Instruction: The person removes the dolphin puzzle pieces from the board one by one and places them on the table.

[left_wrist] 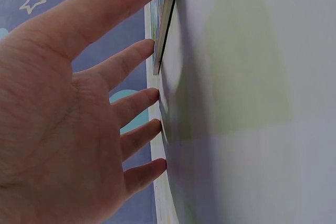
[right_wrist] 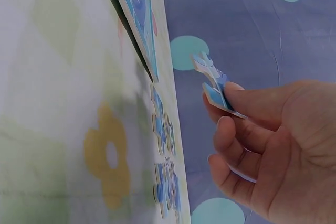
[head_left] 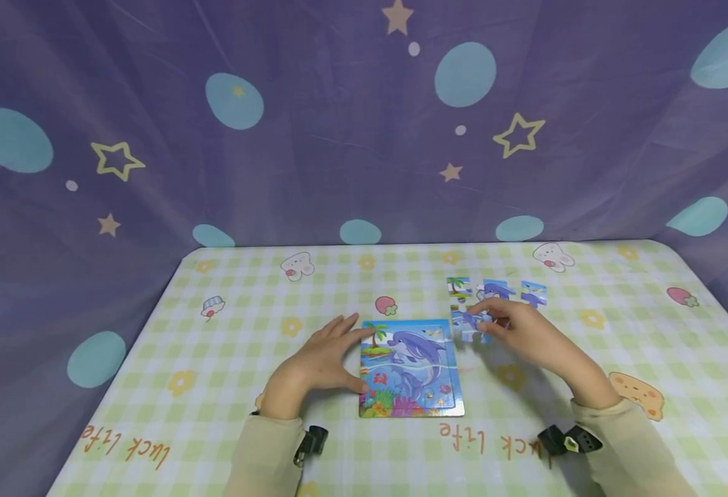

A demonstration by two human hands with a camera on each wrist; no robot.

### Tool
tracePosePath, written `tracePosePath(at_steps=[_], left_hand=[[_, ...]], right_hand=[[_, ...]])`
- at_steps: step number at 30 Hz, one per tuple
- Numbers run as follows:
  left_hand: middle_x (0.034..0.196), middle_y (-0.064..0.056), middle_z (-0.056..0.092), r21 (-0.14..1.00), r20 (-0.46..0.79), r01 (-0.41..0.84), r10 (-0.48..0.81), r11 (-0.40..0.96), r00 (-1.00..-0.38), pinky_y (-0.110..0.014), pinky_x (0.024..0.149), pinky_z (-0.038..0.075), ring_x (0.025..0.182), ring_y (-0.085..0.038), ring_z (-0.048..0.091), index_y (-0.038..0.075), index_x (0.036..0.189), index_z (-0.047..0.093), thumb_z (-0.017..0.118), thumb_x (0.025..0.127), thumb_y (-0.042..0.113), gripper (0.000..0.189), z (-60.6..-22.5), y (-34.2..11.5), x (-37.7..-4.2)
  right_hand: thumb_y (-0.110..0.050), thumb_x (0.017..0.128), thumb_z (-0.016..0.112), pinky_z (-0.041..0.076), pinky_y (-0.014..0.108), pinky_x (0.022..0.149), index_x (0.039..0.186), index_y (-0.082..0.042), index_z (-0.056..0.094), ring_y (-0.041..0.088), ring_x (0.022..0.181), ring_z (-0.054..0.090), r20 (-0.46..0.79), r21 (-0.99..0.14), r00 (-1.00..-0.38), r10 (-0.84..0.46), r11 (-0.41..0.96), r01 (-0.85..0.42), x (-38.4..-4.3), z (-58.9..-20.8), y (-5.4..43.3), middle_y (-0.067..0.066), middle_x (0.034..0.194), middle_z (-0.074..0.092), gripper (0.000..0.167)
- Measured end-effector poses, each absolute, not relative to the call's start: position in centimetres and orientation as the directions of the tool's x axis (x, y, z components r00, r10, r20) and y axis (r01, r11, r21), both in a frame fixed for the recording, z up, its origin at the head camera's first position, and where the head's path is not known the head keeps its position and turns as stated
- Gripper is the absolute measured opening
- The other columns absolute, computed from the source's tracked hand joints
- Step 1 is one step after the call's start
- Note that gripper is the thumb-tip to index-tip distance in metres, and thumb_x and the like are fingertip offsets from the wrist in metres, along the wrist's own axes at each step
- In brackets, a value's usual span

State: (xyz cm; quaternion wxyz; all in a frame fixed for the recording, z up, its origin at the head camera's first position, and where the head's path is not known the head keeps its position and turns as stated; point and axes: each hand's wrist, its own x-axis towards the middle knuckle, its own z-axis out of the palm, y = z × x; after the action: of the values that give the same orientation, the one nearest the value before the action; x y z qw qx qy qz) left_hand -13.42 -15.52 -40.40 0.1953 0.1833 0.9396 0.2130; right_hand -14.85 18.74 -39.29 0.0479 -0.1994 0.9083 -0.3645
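The board point(head_left: 422, 390) lies flat on the cloth point(head_left: 214, 373), in front of the person, and its right edge is near to the loose pieces point(head_left: 534, 295), with only a narrow strip of cloth between. To the left of the left hand point(head_left: 319, 362) the cloth extends wide up to the table edge; at the back it meets the curtain point(head_left: 339, 159). The board is thin, almost square, with glossy dolphin print and pale sides. The pieces are flat too, with rounded knobs and notches. The left hand is spread wide, gripping nothing, its thumb and index finger touching the board's left side. The right hand point(head_left: 525, 333) pinches one piece point(right_wrist: 214, 97) between thumb and curled fingers, tilted, raised above the cloth.
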Motion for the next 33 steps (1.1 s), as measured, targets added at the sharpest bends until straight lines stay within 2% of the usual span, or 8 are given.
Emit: tracePosePath(at_steps=[4,9,18,26,33], left_hand=[[0.164,-0.008,0.019,0.477,-0.29,0.257,0.426,0.841,-0.857,-0.055,0.119,0.014,0.15,-0.033,0.011,0.022,0.151,0.044,0.09,0.068,0.036,0.095,-40.4,-15.6,-13.4],[0.164,-0.009,0.019,0.489,-0.288,0.254,0.43,0.834,-0.856,-0.055,0.119,0.014,0.15,-0.033,0.011,0.021,0.151,0.044,0.089,0.069,0.036,0.095,-40.3,-15.7,-13.4],[0.164,-0.009,0.019,0.495,-0.287,0.249,0.427,0.833,-0.857,-0.055,0.119,0.014,0.15,-0.033,0.011,0.021,0.15,0.044,0.09,0.068,0.036,0.095,-40.4,-15.7,-13.2],[0.163,-0.009,0.02,0.494,-0.282,0.254,0.43,0.831,-0.858,-0.055,0.119,0.015,0.15,-0.033,0.012,0.022,0.15,0.045,0.09,0.067,0.035,0.095,-40.6,-15.7,-13.2],[0.164,-0.009,0.019,0.491,-0.28,0.266,0.44,0.829,-0.853,-0.055,0.119,0.015,0.15,-0.033,0.012,0.021,0.15,0.044,0.09,0.067,0.035,0.096,-40.6,-15.7,-13.4]], right_hand=[[-0.007,0.095,0.066,0.055,0.046,0.081,0.117,-0.006,0.068,0.027,0.095,0.066,0.07,-0.684,-0.909,-0.41,0.644,-0.342,-15.0,-39.3,19.3,0.015,0.115,0.068,0.023],[-0.004,0.094,0.066,0.054,0.043,0.08,0.116,-0.004,0.068,0.024,0.091,0.065,0.08,-0.672,-0.905,-0.418,0.648,-0.359,-15.3,-39.3,19.8,0.017,0.115,0.067,0.022],[-0.006,0.096,0.063,0.054,0.036,0.072,0.118,-0.006,0.067,0.017,0.086,0.066,0.018,-0.689,-0.928,-0.372,0.668,-0.281,-15.6,-39.4,20.9,0.008,0.102,0.069,0.022],[-0.011,0.097,0.063,0.053,0.049,0.084,0.12,-0.01,0.067,0.03,0.1,0.064,0.015,-0.674,-0.939,-0.344,0.69,-0.263,-15.5,-39.2,21.9,0.019,0.119,0.065,0.023],[-0.01,0.098,0.062,0.053,0.036,0.07,0.124,-0.004,0.065,0.022,0.087,0.064,0.014,-0.67,-0.944,-0.331,0.697,-0.254,-15.8,-38.9,22.9,0.008,0.098,0.068,0.027]])
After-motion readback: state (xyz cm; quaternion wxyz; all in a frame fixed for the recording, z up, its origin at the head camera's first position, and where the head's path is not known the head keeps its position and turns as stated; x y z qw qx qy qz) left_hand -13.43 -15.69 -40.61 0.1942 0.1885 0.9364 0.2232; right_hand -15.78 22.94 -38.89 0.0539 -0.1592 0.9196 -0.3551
